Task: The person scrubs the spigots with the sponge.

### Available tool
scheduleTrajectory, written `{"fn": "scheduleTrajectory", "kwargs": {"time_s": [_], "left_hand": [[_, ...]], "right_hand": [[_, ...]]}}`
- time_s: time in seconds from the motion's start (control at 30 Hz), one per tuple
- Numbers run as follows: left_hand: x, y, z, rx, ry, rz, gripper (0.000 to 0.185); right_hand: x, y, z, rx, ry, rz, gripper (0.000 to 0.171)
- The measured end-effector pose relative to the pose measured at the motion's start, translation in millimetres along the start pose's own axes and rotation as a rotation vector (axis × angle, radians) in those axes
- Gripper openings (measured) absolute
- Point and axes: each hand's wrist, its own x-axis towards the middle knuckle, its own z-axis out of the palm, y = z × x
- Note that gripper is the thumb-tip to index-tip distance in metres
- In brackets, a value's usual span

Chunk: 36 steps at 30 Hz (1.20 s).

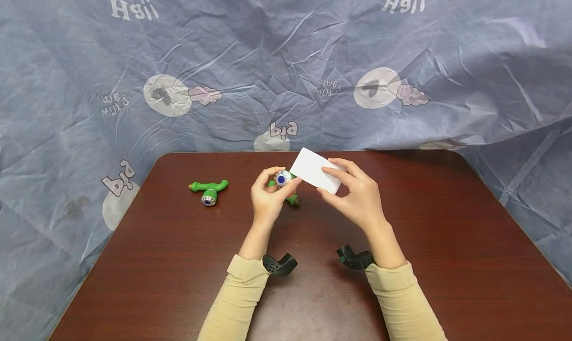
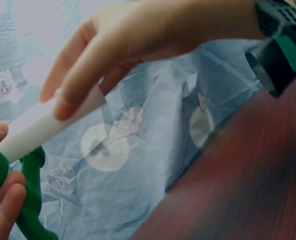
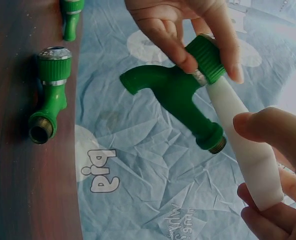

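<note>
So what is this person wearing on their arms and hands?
Both arms wear tan long sleeves with ribbed cuffs. A black perforated bracket with green trim sits at each wrist. The left hand and right hand are bare, with no gloves or rings visible.

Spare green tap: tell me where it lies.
In the head view the spare green tap lies on the table, apart, on the left hand's side.

Taps [image 1: 208,190] green, blue-centred caps; card [image 1: 316,176] white; table [image 1: 447,232] dark red-brown; behind table, cloth [image 1: 286,73] grey-blue with pink clouds, pale circles.
</note>
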Motion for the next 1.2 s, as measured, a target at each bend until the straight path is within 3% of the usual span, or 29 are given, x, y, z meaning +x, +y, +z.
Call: {"fn": "scheduleTrajectory", "kwargs": {"time_s": [0.1, 0.2, 0.37, 0.6, 0.8, 0.93, 0.97, 1.2], "left_hand": [[-3.9, 41.7, 11.9, -0.067, 0.003, -0.082, 0.04], [-4.2, 55.1, 15.2, -0.131, -0.037, -0.143, 0.041], [-6.5, 69.5, 18.9, -0.109, -0.067, -0.251, 0.044], [-6.0, 70.8, 19.3, -0.13, -0.038, -0.218, 0.042], [-5.6, 70.4, 18.3, -0.124, 0.024, -0.183, 0.036], [-4.7, 69.7, 17.8, -0.1, 0.052, -0.144, 0.035], [-2.6, 56.2, 13.6, -0.107, 0.052, -0.126, 0.035], [-1.0, 46.9, 10.0, -0.109, 0.068, -0.093, 0.039]], "right_hand": [[-1, 1, 2, -0.011, -0.003, -0.013, 0.039], [0, 2, 3, -0.054, 0.021, 0.007, 0.039], [0, 3, 1, -0.1, 0.049, 0.055, 0.038], [-1, 6, -1, -0.012, -0.011, 0.044, 0.04], [-1, 8, 0, -0.04, 0.07, 0.099, 0.039], [-2, 9, -1, 0.038, 0.02, 0.077, 0.04], [-2, 9, -1, 0.047, 0.005, 0.076, 0.04], [-2, 7, -1, 0.038, 0.031, 0.127, 0.04]]}}
